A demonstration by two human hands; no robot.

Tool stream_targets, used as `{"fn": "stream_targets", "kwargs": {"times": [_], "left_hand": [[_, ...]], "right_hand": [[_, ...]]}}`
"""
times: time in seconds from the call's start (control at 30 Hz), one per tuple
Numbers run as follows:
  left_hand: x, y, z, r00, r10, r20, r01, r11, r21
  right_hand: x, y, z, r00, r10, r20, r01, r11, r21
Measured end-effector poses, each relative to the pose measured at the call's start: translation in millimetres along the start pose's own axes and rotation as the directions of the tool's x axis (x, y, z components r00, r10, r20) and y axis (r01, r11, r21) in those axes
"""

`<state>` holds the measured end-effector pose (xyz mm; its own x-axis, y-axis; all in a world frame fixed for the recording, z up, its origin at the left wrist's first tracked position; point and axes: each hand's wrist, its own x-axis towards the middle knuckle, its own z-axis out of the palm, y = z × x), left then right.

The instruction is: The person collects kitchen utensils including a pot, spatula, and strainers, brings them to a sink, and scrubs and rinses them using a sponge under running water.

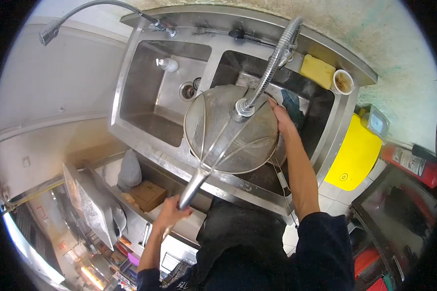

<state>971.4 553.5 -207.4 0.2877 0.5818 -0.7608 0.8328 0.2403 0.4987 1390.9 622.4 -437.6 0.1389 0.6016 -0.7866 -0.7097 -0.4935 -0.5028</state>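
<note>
Stainless-steel double sink [158, 151] across mid-frame, a round mesh strainer [218, 106] held over it.

At centre, the strainer overlaps both basins, its handle [192, 189] slanting to lower left; a coiled spray tap [273, 60] reaches from upper centre, its head in front of the mesh. Lower left, the left grip [172, 213] is curled round the handle's end; right of centre, the right grip [281, 119] clasps the strainer's edge, fingers partly hidden. Upper right, a yellow block [317, 72] sits beside a smaller white cup [343, 82].
</note>
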Motion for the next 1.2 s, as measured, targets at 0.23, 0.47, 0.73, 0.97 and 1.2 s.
{"fn": "stream_targets", "kwargs": {"times": [0.23, 0.47, 0.73, 0.97, 1.2], "left_hand": [[93.1, 74.4, 17.5, 0.922, 0.138, -0.362, 0.028, 0.908, 0.417], [109.1, 101.0, 25.0, 0.867, 0.229, -0.444, 0.073, 0.822, 0.565], [110.9, 100.1, -2.0, 0.816, 0.231, -0.53, 0.124, 0.825, 0.552], [165.3, 69.2, -25.4, 0.818, 0.351, -0.456, -0.076, 0.852, 0.519], [158.2, 80.0, -15.0, 0.865, 0.307, -0.397, -0.018, 0.809, 0.587]], "right_hand": [[-26.6, 6.7, -15.0, 0.708, -0.595, -0.38, 0.275, 0.728, -0.628], [-123.9, 16.6, 91.6, 0.404, -0.897, 0.177, 0.557, 0.088, -0.826], [-100.0, 12.3, 105.0, 0.406, -0.911, 0.067, 0.563, 0.192, -0.804], [-114.9, 30.3, 153.8, 0.292, -0.808, 0.512, 0.834, -0.047, -0.549], [-64.4, 16.6, 126.6, 0.366, -0.928, 0.071, 0.759, 0.254, -0.599]]}}
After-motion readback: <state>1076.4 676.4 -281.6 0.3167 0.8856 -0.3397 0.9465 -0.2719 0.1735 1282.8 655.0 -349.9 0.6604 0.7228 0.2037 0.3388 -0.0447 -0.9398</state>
